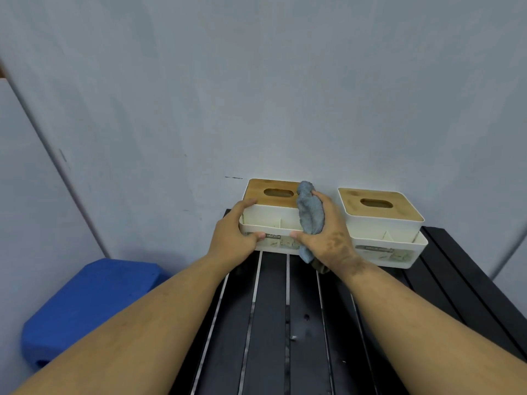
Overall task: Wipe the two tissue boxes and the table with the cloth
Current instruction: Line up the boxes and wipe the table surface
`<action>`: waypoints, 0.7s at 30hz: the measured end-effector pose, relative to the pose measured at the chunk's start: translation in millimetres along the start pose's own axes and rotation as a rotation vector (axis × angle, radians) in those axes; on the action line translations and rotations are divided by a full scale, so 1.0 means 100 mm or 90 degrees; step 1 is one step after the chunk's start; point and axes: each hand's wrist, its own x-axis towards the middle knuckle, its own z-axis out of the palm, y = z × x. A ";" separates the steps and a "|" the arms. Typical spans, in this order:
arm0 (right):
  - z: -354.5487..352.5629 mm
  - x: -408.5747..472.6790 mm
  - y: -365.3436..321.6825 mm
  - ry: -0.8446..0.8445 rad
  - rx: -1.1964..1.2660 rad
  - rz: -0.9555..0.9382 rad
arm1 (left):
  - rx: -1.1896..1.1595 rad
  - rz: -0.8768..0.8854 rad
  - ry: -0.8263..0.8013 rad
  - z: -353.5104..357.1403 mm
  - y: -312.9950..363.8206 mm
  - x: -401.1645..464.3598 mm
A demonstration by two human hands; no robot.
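Against the pale wall at the far edge of the black slatted table (pixel 302 323), we have two white plastic tissue boxes with bamboo lids. Our left hand (pixel 233 235) grips the near left corner of the left tissue box (pixel 271 215), fingers curled over its upper rim and thumb on the front face. Our right hand (pixel 328 232) clasps the crumpled grey-blue cloth (pixel 309 215) and presses it against that box's right end, thumb reaching to the front. The right tissue box (pixel 382 223) sits just beside, untouched, also against the wall.

We judge the boxes light and rigid, likely to skid on the smooth slats, so bracing one at its corner while wiping seems wise; the lid may lift off, so holding the white body is safer. The cloth is soft and limp, best bunched in the palm. Left of the table, lower down, lies a blue block-shaped object (pixel 85 306).
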 end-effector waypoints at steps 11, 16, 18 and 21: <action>-0.16 -0.25 -0.47 -0.031 -0.186 -0.047 | 0.143 -0.033 -0.038 -0.06 0.26 -0.09; -0.67 -0.79 -0.92 -0.086 -0.176 -0.028 | 0.223 -0.061 -0.062 -0.26 0.63 -0.44; -0.91 -1.06 -1.01 -0.124 -0.215 0.009 | 0.252 -0.065 -0.093 -0.34 0.79 -0.74; -1.24 -1.49 -1.01 -0.200 -0.284 0.054 | 0.282 -0.065 -0.175 -0.46 0.97 -1.32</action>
